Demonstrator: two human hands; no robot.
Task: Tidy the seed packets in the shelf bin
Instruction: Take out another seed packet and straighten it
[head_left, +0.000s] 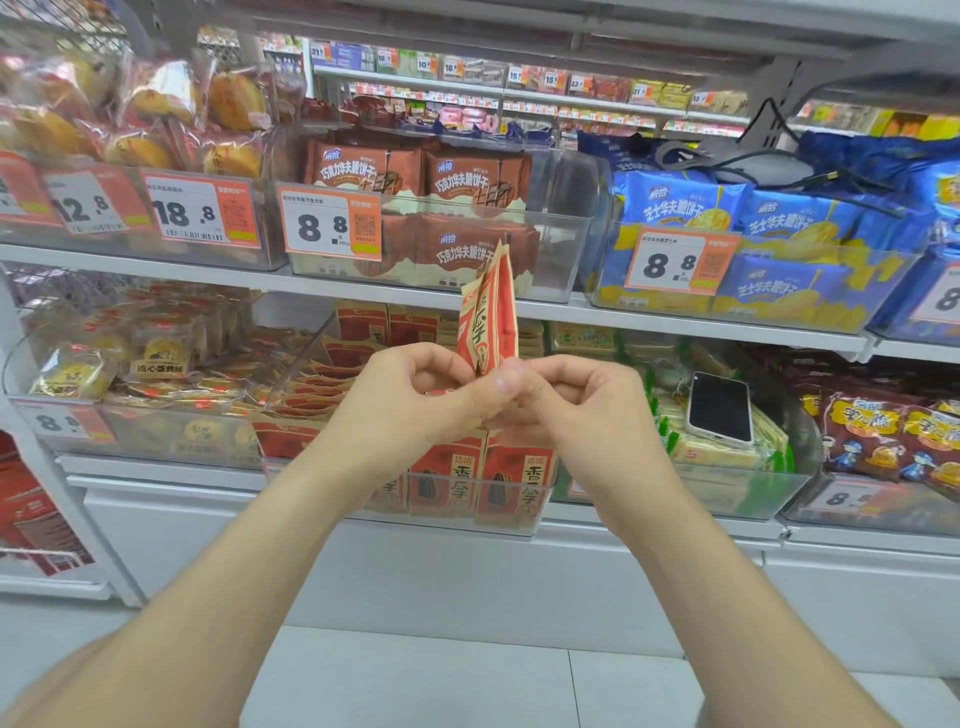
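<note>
One seed packet (491, 317) is held upright and edge-on before the shelf, just above the clear shelf bin (441, 522). Its lower end is clamped between the curled fingers of the left hand (415, 397) and the right hand (576, 408). Further packets (514, 483) are stood in the bin.

Bright, even overhead store light; shadows faint. Mild glare on the clear bins (566, 208). Edges bend outward; bread packets (104, 114) at upper left blurred.

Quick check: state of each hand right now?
Left hand: closed, pinching the lower end of the upright seed packets.
Right hand: closed, pinching the same packets' lower end.
</note>
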